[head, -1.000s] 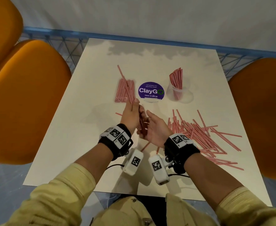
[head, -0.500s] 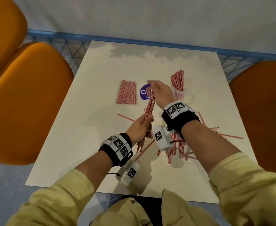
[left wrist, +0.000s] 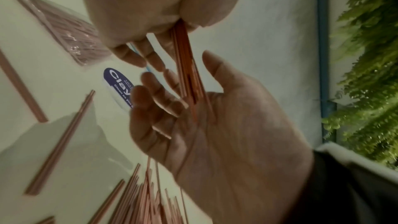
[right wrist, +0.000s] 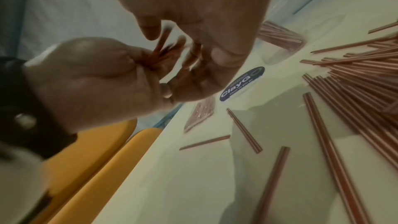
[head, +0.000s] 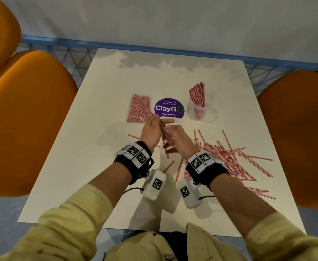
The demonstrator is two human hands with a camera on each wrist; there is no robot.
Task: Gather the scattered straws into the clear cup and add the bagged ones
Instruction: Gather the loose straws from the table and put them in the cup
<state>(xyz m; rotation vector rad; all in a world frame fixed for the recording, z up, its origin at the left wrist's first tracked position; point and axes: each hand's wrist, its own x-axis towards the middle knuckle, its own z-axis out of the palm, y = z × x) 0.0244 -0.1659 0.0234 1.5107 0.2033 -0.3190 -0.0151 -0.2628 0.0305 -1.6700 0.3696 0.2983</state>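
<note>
My left hand [head: 151, 129] grips a bundle of red-and-white striped straws [left wrist: 185, 54] above the table's middle; the bundle slants up to the left over the bagged straws [head: 135, 110]. My right hand [head: 177, 134] is close beside it at the bundle's lower end, palm turned to the straws, fingers loosely bent, not gripping. In the left wrist view the straw ends lie against the right hand's palm [left wrist: 226, 134]. The clear cup [head: 193, 108] stands at the back right with several straws upright in it. Many scattered straws [head: 227, 157] lie to the right of my hands.
A round purple ClayGo sticker [head: 169, 109] lies between the bag and the cup. A few loose straws [head: 179, 169] lie under my wrists. Orange chairs stand on the left [head: 22, 119] and on the right [head: 295, 138] of the white table [head: 98, 147]. A blue rail runs behind it.
My right hand has dropped from the bundle's top end near the sticker to its lower end beside my left hand. The left hand rose forward, and the bundle now tilts left.
</note>
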